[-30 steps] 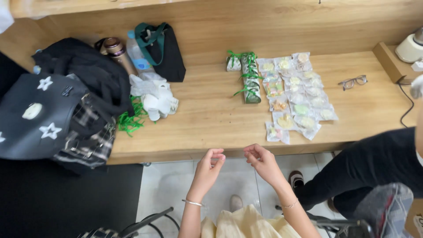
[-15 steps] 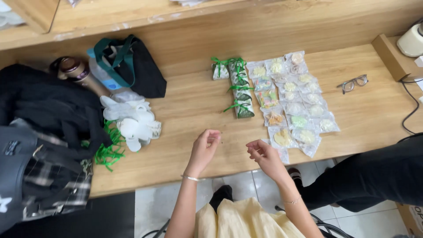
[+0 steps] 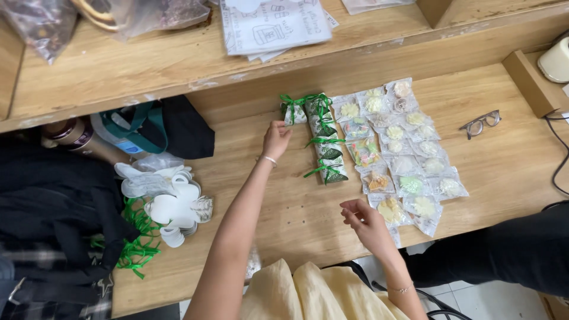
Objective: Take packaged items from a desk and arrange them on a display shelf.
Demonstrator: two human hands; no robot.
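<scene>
- Green-ribboned packets [image 3: 323, 145] lie in a short column on the wooden table [image 3: 284, 213], with one more packet [image 3: 294, 112] set at the top left of the column.
- Left hand [image 3: 276, 140] reaches out to that top packet; its fingers [image 3: 283, 126] are loosely curled, touching the packet's near edge and not closed around it.
- Right hand [image 3: 367, 222] rests near the table's front edge, fingers [image 3: 351, 207] half open, holding nothing, just beside a clear packet with a pale yellow flower shape [image 3: 391, 210].
- Clear packets of small coloured shapes [image 3: 403, 148] lie in rows right of the ribboned column.
- Spectacles [image 3: 480, 123] lie further right.
- White flower-shaped pieces [image 3: 169, 204] and loose green ribbon [image 3: 136, 249] sit at the left.
</scene>
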